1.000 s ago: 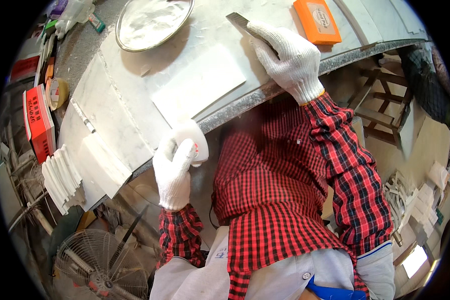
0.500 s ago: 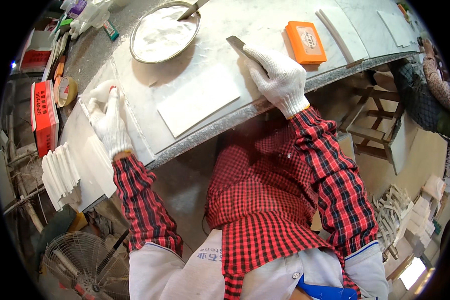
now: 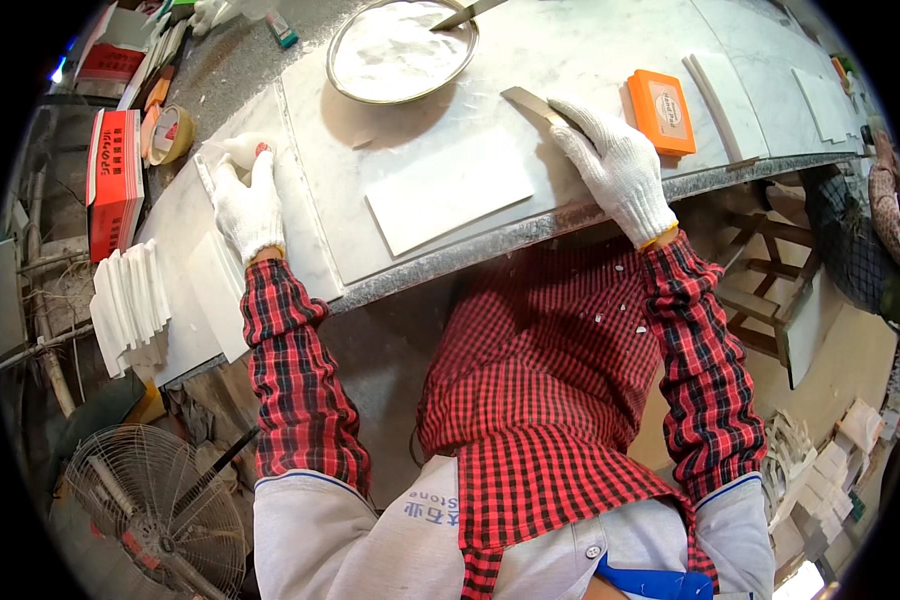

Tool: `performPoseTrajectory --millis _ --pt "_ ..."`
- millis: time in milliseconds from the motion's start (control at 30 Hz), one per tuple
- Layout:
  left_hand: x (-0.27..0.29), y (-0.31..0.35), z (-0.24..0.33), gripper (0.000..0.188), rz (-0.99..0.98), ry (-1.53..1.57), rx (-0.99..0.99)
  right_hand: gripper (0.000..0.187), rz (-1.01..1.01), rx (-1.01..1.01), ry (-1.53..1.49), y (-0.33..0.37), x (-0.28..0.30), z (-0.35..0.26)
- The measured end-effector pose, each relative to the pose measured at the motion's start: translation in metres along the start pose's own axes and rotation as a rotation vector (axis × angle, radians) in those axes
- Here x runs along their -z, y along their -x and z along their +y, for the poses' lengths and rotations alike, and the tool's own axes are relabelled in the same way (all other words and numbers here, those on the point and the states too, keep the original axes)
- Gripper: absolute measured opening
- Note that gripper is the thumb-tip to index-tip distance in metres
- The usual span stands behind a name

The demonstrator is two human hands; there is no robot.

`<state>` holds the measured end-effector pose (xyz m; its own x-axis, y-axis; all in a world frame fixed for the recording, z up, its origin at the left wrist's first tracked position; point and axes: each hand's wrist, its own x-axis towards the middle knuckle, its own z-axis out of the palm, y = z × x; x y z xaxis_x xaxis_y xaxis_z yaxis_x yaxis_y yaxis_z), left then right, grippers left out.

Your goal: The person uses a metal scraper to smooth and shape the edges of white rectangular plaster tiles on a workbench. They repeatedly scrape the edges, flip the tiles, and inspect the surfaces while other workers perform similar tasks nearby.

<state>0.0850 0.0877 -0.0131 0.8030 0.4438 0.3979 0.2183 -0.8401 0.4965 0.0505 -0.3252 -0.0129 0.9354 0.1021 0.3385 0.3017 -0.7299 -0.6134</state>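
My left hand (image 3: 248, 210), in a white knit glove, has its fingers curled at a small white rounded thing (image 3: 238, 150) with a red spot near the fingertips; its kind is unclear. In my gloved right hand (image 3: 610, 165) is a flat metal putty knife (image 3: 530, 102), its blade pointing away to the left above the worktop. Between the hands a white rectangular tile (image 3: 450, 195) lies flat near the front edge. Beyond it stands a round metal bowl (image 3: 335, 75) of white paste, with another spatula (image 3: 460, 15) resting in it.
An orange box (image 3: 660, 110) and stone strips (image 3: 720, 105) lie on the marble worktop (image 3: 560, 60) to the right. Leftward are a tape roll (image 3: 172, 136), a red box (image 3: 116, 185) and stacked white strips (image 3: 130, 305). A fan (image 3: 160, 510) stands below; another person (image 3: 860, 220) is at far right.
The whole view has turned, shifting the worktop and its things rightward in the picture. My right hand keeps the putty knife; my left hand stays at the white rounded thing.
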Motion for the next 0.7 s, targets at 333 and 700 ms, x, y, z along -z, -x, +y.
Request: performPoseTrajectory --millis 333,700 --pt "0.023 0.061 0.034 0.073 -0.056 0.158 0.080 0.032 -0.274 0.053 0.058 -0.022 0.035 -0.019" --pt "0.017 0.087 0.136 0.106 -0.658 0.081 -0.661 0.033 -0.388 0.161 0.149 -0.036 0.037 0.006"
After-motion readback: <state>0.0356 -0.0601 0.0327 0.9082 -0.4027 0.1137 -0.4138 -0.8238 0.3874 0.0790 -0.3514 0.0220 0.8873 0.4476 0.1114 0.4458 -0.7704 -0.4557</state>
